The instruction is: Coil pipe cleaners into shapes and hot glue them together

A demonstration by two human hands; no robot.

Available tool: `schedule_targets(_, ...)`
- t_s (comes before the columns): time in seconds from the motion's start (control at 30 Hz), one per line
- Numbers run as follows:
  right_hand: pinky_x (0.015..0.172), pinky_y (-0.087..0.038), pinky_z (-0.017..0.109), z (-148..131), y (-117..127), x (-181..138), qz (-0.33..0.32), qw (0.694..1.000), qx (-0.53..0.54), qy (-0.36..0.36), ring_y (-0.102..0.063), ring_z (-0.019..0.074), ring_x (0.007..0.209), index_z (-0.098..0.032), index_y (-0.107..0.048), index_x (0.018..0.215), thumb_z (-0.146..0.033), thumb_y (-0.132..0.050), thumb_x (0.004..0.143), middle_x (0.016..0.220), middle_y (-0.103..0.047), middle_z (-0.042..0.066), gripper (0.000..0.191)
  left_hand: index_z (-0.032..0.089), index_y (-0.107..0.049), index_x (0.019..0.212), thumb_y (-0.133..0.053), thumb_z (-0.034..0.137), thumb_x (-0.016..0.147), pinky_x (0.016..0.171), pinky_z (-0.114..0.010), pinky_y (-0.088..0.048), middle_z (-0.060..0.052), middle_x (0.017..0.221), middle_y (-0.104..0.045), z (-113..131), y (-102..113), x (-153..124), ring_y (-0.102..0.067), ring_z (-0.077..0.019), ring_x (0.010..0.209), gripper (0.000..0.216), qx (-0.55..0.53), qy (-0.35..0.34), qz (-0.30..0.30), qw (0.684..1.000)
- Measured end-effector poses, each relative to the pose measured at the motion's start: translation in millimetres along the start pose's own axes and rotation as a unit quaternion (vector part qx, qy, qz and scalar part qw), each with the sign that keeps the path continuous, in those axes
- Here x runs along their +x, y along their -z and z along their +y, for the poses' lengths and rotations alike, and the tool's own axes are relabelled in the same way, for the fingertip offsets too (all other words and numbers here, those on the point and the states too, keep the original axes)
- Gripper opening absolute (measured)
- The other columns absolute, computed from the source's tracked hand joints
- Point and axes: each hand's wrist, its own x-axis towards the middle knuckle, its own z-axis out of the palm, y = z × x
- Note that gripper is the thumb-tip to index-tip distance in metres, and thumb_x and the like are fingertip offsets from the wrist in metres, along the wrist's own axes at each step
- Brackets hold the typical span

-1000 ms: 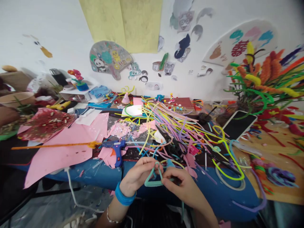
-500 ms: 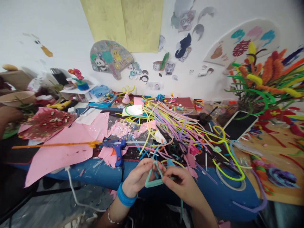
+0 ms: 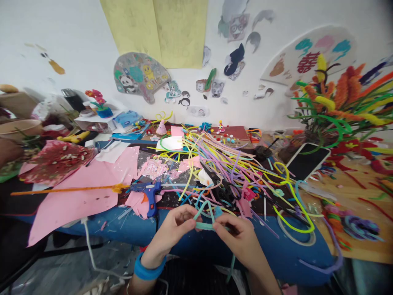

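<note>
My left hand (image 3: 179,224) pinches one corner of a pale teal pipe cleaner (image 3: 205,225) bent into a triangle. Opposite it, my right hand (image 3: 235,231) grips the other lower corner between thumb and fingers. The triangle's peak points away from me, toward the table. A loose teal length hangs down below my right hand. Just beyond my hands, a heap of pastel pipe cleaners (image 3: 221,155) covers the table, with black-handled scissors (image 3: 229,192) among them. To the left lies a blue hot glue gun (image 3: 150,192).
Pink paper sheets (image 3: 76,209) and an orange stick (image 3: 61,190) lie left. A phone (image 3: 308,162) leans by a bunch of pipe-cleaner flowers (image 3: 340,98) at right. A white cable (image 3: 89,241) hangs off the front edge. Another person's hand (image 3: 10,152) shows far left.
My left hand has shifted from the triangle's top to its lower left corner, turning palm inward. The triangle now sits slightly higher, its peak exposed. My right hand keeps its grip.
</note>
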Motion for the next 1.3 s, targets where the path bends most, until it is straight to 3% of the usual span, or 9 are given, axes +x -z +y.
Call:
schedule_targets(0.17, 0.056, -0.043, 0.022, 0.4, -1.6, 1.2, 0.015, 1.000, 0.018, -0.008, -0.057, 0.0134, 0.060, -0.018, -0.065, 0.068, -0.032, -0.059, 0.083, 0.064, -0.063, 0.000, 0.022, 0.014, -0.064, 0.065, -0.072, 0.044, 0.076, 0.064, -0.025, -0.044, -0.004, 0.060, -0.070, 1.3, 0.0, -4.6, -0.061, -0.0154, 0.059, 0.033, 0.065, 0.000, 0.072, 0.995)
schedule_targets(0.43, 0.054, -0.040, 0.022, 2.8, -0.9, 0.7, -0.053, 0.994, 0.090, -0.034, -0.050, 0.0113, 0.055, -0.018, -0.070, 0.073, -0.034, -0.064, 0.080, 0.059, -0.058, -0.002, 0.019, 0.015, -0.059, 0.062, -0.074, 0.037, 0.076, 0.059, -0.025, -0.044, -0.002, 0.059, -0.064, -6.6, 4.9, -4.4, -0.061, -0.0153, 0.056, 0.030, -0.117, 0.054, 0.025, 0.991)
schedule_targets(0.53, 0.055, -0.041, 0.022, 3.7, -2.2, 0.9, -0.038, 0.994, 0.098, -0.036, -0.050, 0.0115, 0.055, -0.017, -0.069, 0.071, -0.032, -0.064, 0.079, 0.058, -0.057, -0.002, 0.017, 0.014, -0.062, 0.067, -0.070, 0.039, 0.080, 0.062, -0.026, -0.045, -0.003, 0.064, -0.065, -7.7, 4.2, -4.6, -0.062, -0.0154, 0.060, 0.029, -0.040, 0.003, 0.051, 0.998)
schedule_targets(0.6, 0.055, -0.041, 0.023, 4.5, -3.4, 1.2, -0.026, 0.994, 0.101, -0.043, -0.049, 0.0115, 0.055, -0.017, -0.068, 0.069, -0.031, -0.063, 0.080, 0.057, -0.056, -0.002, 0.018, 0.015, -0.067, 0.086, -0.067, 0.043, 0.082, 0.069, -0.028, -0.048, -0.005, 0.076, -0.068, -8.9, 3.7, -6.4, -0.064, -0.0178, 0.070, 0.029, 0.045, -0.071, 0.090, 0.992)
schedule_targets(0.73, 0.054, -0.039, 0.023, 6.3, -4.4, 1.8, -0.017, 0.992, 0.108, -0.056, -0.046, 0.0111, 0.054, -0.017, -0.066, 0.067, -0.032, -0.062, 0.079, 0.055, -0.052, -0.003, 0.020, 0.023, -0.058, 0.123, -0.069, 0.042, 0.080, 0.088, -0.038, -0.048, -0.010, 0.108, -0.064, -10.5, 3.3, -13.8, -0.062, -0.0254, 0.097, 0.048, 0.247, -0.256, 0.160, 0.921)
schedule_targets(0.87, 0.054, -0.038, 0.022, 5.6, -3.4, 3.0, -0.031, 0.991, 0.116, -0.065, -0.044, 0.0106, 0.053, -0.017, -0.066, 0.067, -0.032, -0.063, 0.079, 0.054, -0.049, -0.004, 0.020, 0.026, -0.067, 0.112, -0.071, 0.022, 0.080, 0.092, -0.043, -0.048, -0.009, 0.120, -0.058, -5.2, 5.5, -16.3, -0.056, -0.0266, 0.109, 0.033, 0.466, -0.388, 0.119, 0.786)
schedule_targets(0.97, 0.053, -0.037, 0.022, 4.5, -3.1, 3.7, -0.042, 0.988, 0.128, -0.073, -0.043, 0.0101, 0.052, -0.017, -0.066, 0.066, -0.032, -0.064, 0.077, 0.053, -0.048, -0.004, 0.019, 0.026, -0.071, 0.101, -0.067, 0.011, 0.082, 0.090, -0.044, -0.049, -0.008, 0.117, -0.060, -0.2, 8.7, -12.6, -0.056, -0.0255, 0.110, 0.024, 0.516, -0.446, 0.112, 0.723)
schedule_targets(1.17, 0.050, -0.034, 0.022, 4.7, -6.6, 2.9, -0.027, 0.986, 0.138, -0.088, -0.043, 0.0095, 0.050, -0.017, -0.067, 0.067, -0.034, -0.063, 0.080, 0.052, -0.049, -0.004, 0.022, 0.023, -0.070, 0.101, -0.075, 0.015, 0.077, 0.083, -0.042, -0.050, -0.008, 0.100, -0.067, -2.6, 6.1, -9.5, -0.058, -0.0238, 0.099, 0.026, 0.558, -0.493, 0.122, 0.657)
schedule_targets(1.3, 0.052, -0.037, 0.021, 4.5, -7.3, -1.1, -0.016, 0.987, 0.135, -0.082, -0.046, 0.0096, 0.053, -0.017, -0.070, 0.072, -0.034, -0.065, 0.080, 0.056, -0.054, -0.003, 0.020, 0.017, -0.069, 0.106, -0.071, 0.008, 0.079, 0.081, -0.036, -0.051, -0.006, 0.088, -0.069, -10.3, -0.4, -9.6, -0.061, -0.0192, 0.087, 0.028, 0.553, -0.506, 0.097, 0.655)
